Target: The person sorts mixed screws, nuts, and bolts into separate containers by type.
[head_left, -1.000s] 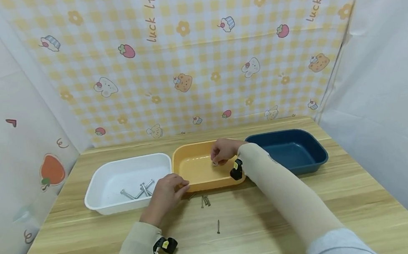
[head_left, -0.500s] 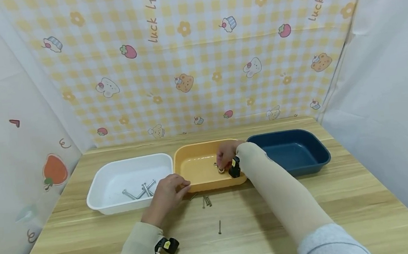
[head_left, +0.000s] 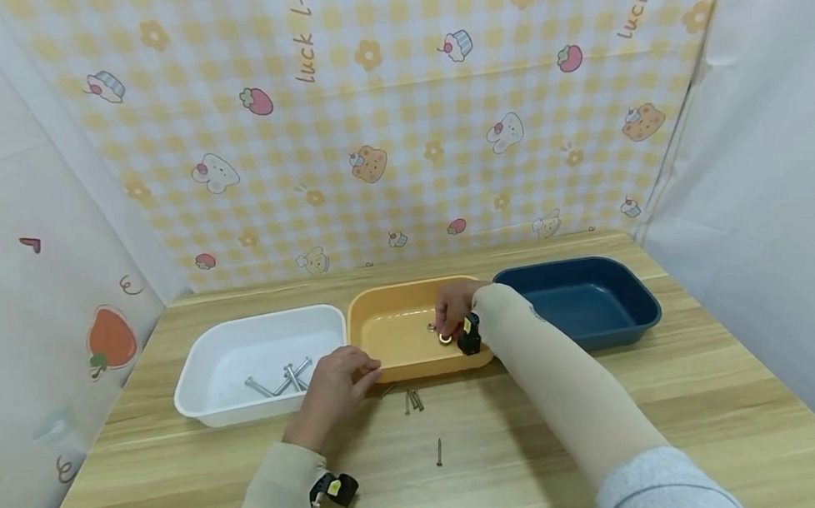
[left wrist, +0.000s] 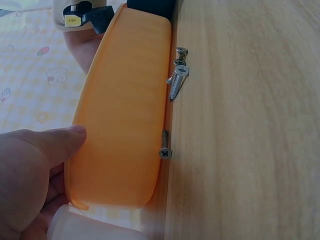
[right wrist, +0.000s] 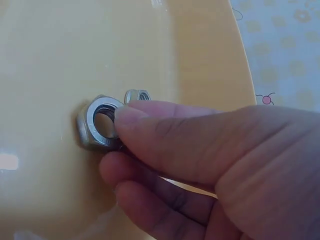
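Note:
My right hand (head_left: 455, 307) is inside the yellow tray (head_left: 421, 369). In the right wrist view its thumb and fingers pinch a large hex nut (right wrist: 91, 126), standing on edge at the tray's floor. A second nut (right wrist: 132, 96) lies just behind, partly covered by the fingers. My left hand (head_left: 335, 384) grips the tray's near-left corner. The left wrist view shows that thumb on the outer wall by the rim, with fingers partly hidden behind. Several screws (head_left: 415, 401) lie on the table in front of the tray, and a single screw (head_left: 438, 452) lies closer to me.
To the left stands a white tray (head_left: 201, 399) containing several long bolts (head_left: 289, 377). A dark blue tray (head_left: 591, 343) stands at the right, close beside the yellow one. A checked cloth (head_left: 392, 121) hangs behind the wooden table (head_left: 713, 420).
My right hand has moved slightly right and toward me within the yellow tray. A second nut now shows beside its fingers. My left hand stays on the tray's corner.

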Demonstrator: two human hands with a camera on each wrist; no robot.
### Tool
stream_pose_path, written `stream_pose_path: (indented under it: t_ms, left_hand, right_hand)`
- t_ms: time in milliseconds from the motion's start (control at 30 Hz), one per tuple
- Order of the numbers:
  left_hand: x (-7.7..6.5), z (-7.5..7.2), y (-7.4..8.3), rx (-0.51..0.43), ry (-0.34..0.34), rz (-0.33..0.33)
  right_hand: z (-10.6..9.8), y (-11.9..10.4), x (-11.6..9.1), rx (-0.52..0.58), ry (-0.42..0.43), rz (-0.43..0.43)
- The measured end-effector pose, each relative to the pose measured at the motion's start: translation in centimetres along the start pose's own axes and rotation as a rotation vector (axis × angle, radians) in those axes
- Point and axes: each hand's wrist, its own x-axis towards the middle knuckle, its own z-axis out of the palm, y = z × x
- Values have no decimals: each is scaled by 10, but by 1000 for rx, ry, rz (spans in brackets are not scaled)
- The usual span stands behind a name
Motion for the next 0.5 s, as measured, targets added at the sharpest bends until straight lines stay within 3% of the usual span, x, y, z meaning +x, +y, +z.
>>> stream_pose_path:
  t_ms: [500]
  left_hand:
    - [1, -1, 1, 2, -19, -21]
  right_hand:
    - [-8, -2, -17, 56, 52, -5]
